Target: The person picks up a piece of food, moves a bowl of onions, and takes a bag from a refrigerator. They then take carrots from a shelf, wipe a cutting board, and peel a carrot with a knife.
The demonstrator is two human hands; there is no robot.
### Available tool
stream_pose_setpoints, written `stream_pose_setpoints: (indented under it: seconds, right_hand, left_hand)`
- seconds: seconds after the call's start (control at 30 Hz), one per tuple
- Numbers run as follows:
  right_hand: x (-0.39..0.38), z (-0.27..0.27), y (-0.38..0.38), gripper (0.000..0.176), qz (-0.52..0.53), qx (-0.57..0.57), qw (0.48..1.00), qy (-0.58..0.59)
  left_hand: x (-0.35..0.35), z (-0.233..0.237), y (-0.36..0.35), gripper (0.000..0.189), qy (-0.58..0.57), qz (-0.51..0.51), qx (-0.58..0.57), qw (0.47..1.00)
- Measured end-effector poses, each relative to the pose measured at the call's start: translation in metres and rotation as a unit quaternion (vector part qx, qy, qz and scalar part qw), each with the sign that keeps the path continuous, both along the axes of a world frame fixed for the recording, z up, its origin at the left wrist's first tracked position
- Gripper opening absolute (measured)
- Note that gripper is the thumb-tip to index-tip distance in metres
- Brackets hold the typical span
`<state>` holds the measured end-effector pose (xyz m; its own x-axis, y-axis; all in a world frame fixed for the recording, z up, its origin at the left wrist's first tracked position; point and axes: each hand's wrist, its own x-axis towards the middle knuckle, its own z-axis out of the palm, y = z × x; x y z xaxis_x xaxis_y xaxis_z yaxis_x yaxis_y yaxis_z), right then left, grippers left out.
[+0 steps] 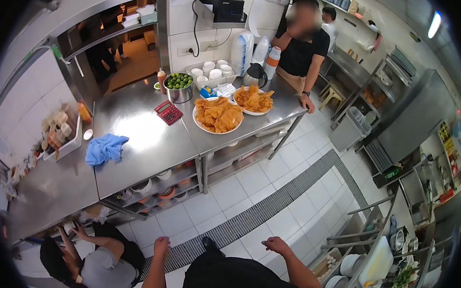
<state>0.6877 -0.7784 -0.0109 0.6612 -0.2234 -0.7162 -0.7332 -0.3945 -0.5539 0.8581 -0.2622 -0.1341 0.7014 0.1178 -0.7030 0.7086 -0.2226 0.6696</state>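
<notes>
My left hand point(161, 245) hangs over the floor at the lower middle, its fingers curled in and nothing visible in them. To the right, my right hand point(277, 245) is held out over the white tiles with its fingers loosely closed; I see nothing in it. Neither hand touches anything. Ahead of me a steel counter point(146, 165) bears a white plate point(196, 122) piled with fried golden sheets point(217, 114) and a second heap of fried pieces point(253, 99). A red calculator point(168, 112), a steel pot of green limes point(179, 92) and a blue cloth point(106, 149) lie behind and left.
A person in grey point(110, 268) crouches at the lower left by the shelves. Another in black point(303, 51) leans on the counter's far end. A drain grate point(269, 198) crosses the floor. On the right stand a grey bin point(350, 130) and a white cutting board point(376, 264).
</notes>
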Motion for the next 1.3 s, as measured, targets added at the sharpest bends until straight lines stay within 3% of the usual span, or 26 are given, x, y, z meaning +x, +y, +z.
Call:
stream_pose_setpoints:
  seconds: [0.13,0.23,0.3,0.37,0.43,0.5,0.57,0.63,0.67,0.77,0.83,0.9,1.07,1.17,1.3]
  right_hand:
    - [0.025,0.000,0.003,0.040,-0.061,0.005,0.998,-0.008]
    - [0.020,-0.039,-0.002,0.032,-0.121,-0.013,0.991,-0.061]
    - [0.015,-0.062,-0.010,0.024,-0.230,-0.007,0.971,-0.061]
    - [0.026,-0.067,-0.020,0.021,-0.257,0.005,0.965,-0.051]
    - [0.041,-0.064,-0.031,0.021,-0.274,-0.025,0.961,-0.030]
    - [0.072,-0.062,-0.048,0.020,-0.280,-0.034,0.959,-0.040]
    - [0.104,-0.067,-0.073,0.022,-0.269,-0.067,0.958,-0.073]
    - [0.148,-0.077,-0.104,0.025,-0.237,-0.107,0.962,-0.084]
    - [0.165,-0.096,-0.126,0.024,-0.217,-0.102,0.964,-0.114]
    - [0.244,-0.079,-0.162,0.018,-0.168,-0.057,0.979,-0.098]
    - [0.297,-0.064,-0.182,0.019,-0.146,0.048,0.985,-0.073]
    - [0.348,-0.034,-0.184,0.020,-0.091,0.065,0.992,-0.066]
    - [0.423,-0.033,-0.185,0.031,0.010,0.073,0.997,0.004]
    - [0.451,-0.015,-0.176,0.030,0.082,0.075,0.993,0.034]
    - [0.474,0.017,-0.165,0.023,0.156,0.180,0.969,0.069]
  left_hand:
    - [0.093,0.052,-0.066,0.028,-0.203,-0.044,0.021,0.978]
    - [0.143,0.099,-0.120,0.027,-0.351,-0.047,0.094,0.931]
    - [0.167,0.156,-0.149,0.027,-0.366,-0.065,0.117,0.921]
    - [0.185,0.184,-0.165,0.028,-0.378,-0.079,0.142,0.911]
    - [0.204,0.193,-0.176,0.031,-0.502,-0.106,0.258,0.819]
    - [0.227,0.189,-0.178,0.035,-0.496,-0.118,0.290,0.810]
    - [0.248,0.179,-0.177,0.040,-0.521,-0.103,0.381,0.757]
    - [0.269,0.154,-0.172,0.043,-0.488,-0.094,0.375,0.782]
    - [0.273,0.153,-0.174,0.044,-0.476,-0.092,0.421,0.767]
    - [0.281,0.155,-0.184,0.045,-0.421,-0.072,0.491,0.759]
    - [0.290,0.150,-0.190,0.044,-0.399,-0.033,0.509,0.762]
    - [0.293,0.151,-0.194,0.044,-0.388,-0.036,0.524,0.757]
    - [0.298,0.147,-0.199,0.042,-0.388,-0.040,0.545,0.742]
    - [0.311,0.145,-0.203,0.037,-0.380,0.002,0.537,0.753]
    - [0.335,0.152,-0.212,0.029,-0.303,0.078,0.545,0.778]
